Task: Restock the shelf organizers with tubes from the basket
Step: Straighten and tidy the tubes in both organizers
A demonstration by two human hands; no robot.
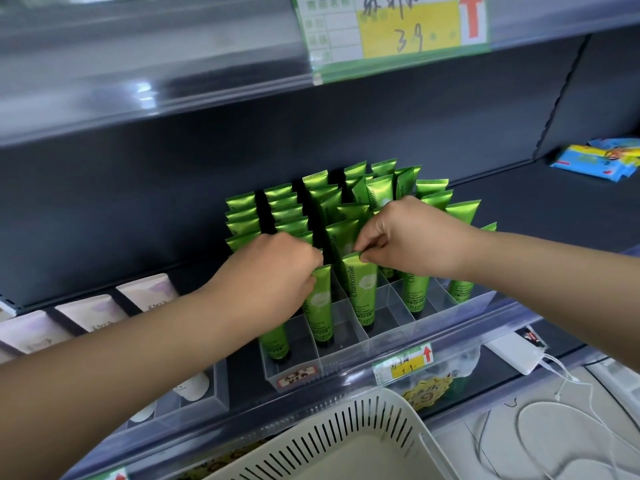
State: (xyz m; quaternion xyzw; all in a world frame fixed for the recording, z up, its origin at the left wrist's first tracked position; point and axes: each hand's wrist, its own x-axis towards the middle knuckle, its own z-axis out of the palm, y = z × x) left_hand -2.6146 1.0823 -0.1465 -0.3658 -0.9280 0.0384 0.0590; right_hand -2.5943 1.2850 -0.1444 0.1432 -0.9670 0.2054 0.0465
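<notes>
Left hand [277, 268]: fingers curled, pinching the crimped top of a green tube [320, 303] that stands upright in a front slot.
Right hand [408, 237]: thumb and forefinger nip the top edge of the neighbouring tube [362, 289], one slot to the right and also upright.
Organizer [346, 353]: a clear divided tray on the shelf. Both held tubes are already down inside its front compartments, caps at the bottom.
Rows behind [311, 202]: lane after lane of green tubes, close together, a few leaning.
Open slots [389, 308]: some front compartments right of the held tubes look bare, with single tubes standing further along.
Basket [363, 420]: white and slotted, just below the shelf edge. The part in view shows no tubes, and the rest is cut off.
Done: most lanes look filled, and these two tubes seem all but seated.
Left: probably letting go of both, straightening the leaners, and filling the remaining front gaps if the basket holds more.
</notes>
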